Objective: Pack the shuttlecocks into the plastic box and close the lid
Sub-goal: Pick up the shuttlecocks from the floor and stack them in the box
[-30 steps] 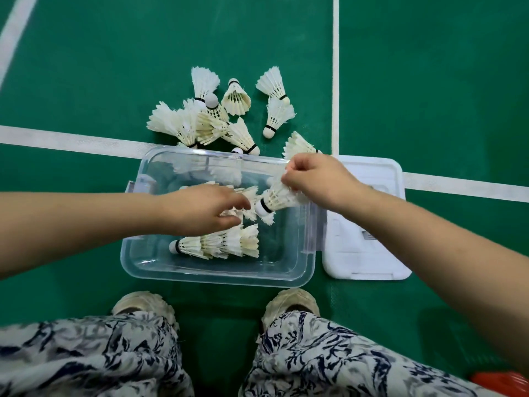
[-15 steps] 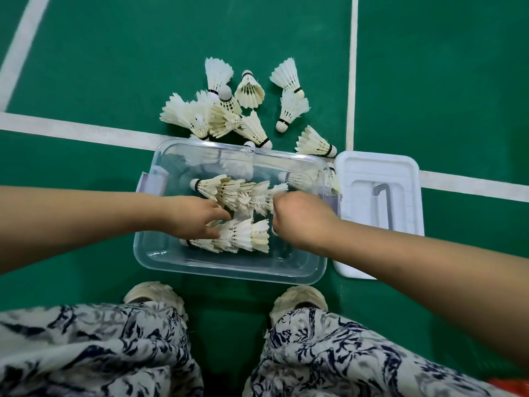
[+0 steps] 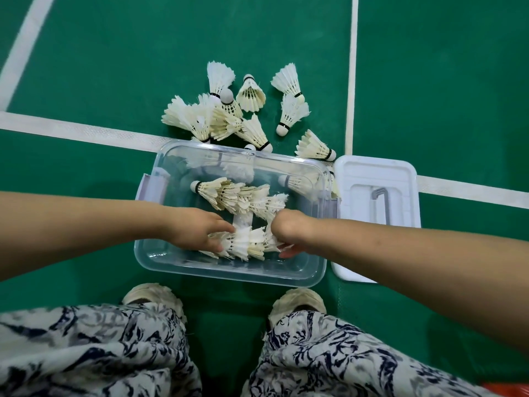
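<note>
Shuttlecock stack [image 3: 243,243] along near edge of plastic box [image 3: 229,274], I see left hand [image 3: 197,232] and right hand [image 3: 287,229] grasping its ends, lid [image 3: 375,174] at 3 o'clock

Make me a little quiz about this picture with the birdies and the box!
1. True or false: the white lid lies on the floor beside the plastic box.
2. What do the left hand and right hand grip? A the lid; B the near row of shuttlecocks inside the box; C nothing.
3. Fill in: the loose shuttlecocks lie beyond the box on a floor coloured ___.
Key: 1 true; 2 B; 3 green.
</note>
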`<control>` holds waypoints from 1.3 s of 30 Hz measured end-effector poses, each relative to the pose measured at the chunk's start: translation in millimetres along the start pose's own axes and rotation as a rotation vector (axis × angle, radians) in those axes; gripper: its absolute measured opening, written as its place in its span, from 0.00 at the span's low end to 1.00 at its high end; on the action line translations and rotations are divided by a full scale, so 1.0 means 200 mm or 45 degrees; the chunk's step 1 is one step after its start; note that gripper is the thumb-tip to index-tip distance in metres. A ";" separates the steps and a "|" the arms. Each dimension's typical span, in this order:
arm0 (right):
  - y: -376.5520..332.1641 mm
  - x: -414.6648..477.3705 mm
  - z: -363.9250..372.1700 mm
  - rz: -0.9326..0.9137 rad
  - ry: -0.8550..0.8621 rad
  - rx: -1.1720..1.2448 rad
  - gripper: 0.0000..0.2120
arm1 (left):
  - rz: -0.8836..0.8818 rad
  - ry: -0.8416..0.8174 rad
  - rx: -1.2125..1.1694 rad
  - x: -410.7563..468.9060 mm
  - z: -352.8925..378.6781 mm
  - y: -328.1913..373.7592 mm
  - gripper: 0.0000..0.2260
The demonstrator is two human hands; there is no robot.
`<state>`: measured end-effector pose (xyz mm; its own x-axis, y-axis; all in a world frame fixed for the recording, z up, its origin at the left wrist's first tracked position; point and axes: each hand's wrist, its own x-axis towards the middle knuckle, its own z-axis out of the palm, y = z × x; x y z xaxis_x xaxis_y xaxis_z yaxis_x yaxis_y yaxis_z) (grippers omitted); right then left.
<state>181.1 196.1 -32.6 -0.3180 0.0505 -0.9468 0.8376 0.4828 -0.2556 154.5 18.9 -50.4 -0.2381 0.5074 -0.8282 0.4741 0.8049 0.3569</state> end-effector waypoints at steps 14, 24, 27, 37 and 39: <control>0.07 0.07 0.10 0.228 -0.041 0.163 0.06 | 0.059 -0.028 -0.066 0.01 0.01 0.02 0.24; 0.04 0.07 0.05 -0.054 0.206 -0.149 0.24 | 0.069 0.262 -0.017 -0.03 -0.06 0.02 0.23; -0.01 0.03 0.03 -0.199 0.326 -0.048 0.29 | 0.049 0.385 -0.118 -0.04 -0.16 0.02 0.18; -0.34 -0.16 -0.01 -0.769 0.409 -0.008 0.07 | 0.074 0.993 -0.358 -0.18 -0.41 -0.04 0.09; -0.40 -0.16 0.00 -0.869 0.423 0.002 0.06 | -0.002 1.161 -0.344 -0.18 -0.47 -0.12 0.09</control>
<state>124.4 156.6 19.0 -0.8828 0.0019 -0.4697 0.4075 0.5004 -0.7639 71.8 11.4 11.8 -0.8626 0.4588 -0.2131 0.2882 0.7919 0.5384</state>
